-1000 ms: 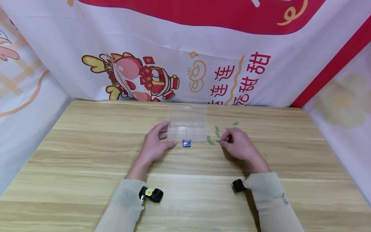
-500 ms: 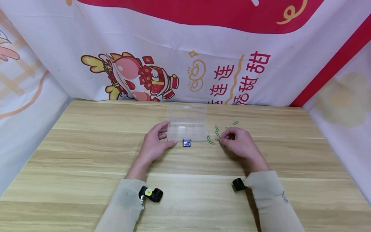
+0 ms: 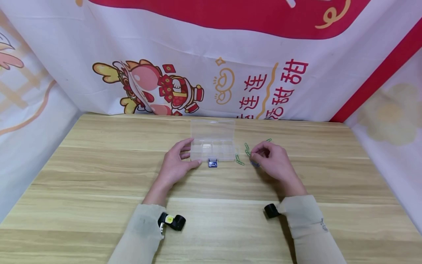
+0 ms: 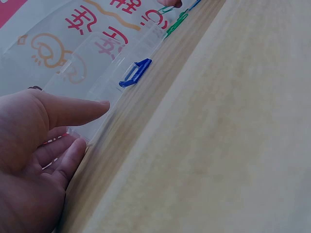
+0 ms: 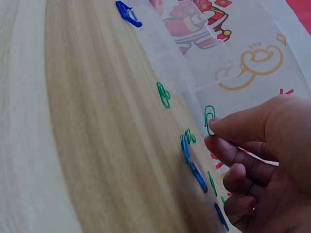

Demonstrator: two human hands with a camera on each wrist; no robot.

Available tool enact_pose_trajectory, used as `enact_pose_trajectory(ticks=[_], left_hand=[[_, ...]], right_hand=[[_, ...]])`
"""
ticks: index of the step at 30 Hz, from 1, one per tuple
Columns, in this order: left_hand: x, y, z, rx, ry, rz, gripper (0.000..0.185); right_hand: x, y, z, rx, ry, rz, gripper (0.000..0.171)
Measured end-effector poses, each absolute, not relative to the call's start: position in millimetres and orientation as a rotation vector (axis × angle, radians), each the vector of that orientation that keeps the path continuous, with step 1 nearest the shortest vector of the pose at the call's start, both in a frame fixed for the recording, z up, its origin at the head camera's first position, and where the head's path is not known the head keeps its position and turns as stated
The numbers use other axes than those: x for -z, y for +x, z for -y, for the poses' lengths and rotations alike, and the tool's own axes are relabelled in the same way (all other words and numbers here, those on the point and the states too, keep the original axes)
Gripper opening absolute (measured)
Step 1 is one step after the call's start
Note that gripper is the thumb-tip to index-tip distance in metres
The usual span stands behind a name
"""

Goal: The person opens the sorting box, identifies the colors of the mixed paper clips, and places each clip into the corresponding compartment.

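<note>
A: Head view, quick: left hand lies flat on the wooden table, fingers straight and spread, thumb and fingertips against the left end of the clear compartment box.

B: Box lid?

A: Open, blue latch at the front edge.

B: Right hand?

A: Just right of the box, thumb and forefinger pinching a green paper clip, lifted off the table. Loose green and blue clips lie beneath it.
</note>
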State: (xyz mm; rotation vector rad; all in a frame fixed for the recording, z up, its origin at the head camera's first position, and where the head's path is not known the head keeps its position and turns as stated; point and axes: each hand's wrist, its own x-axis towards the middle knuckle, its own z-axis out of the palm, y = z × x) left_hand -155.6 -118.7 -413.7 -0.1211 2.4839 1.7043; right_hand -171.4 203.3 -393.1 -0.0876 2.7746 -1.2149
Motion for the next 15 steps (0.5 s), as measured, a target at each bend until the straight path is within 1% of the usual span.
enact_pose_trajectory(ticks=[8, 15], left_hand=[[412, -154, 118, -1.701, -0.114, -2.496, 0.082], [411, -154, 117, -1.682, -0.111, -2.508, 0.082]], right_hand=[[386, -167, -190, 1.319, -0.14, -2.795, 0.01], [390, -164, -174, 1.388, -0.168, -2.778, 0.007]])
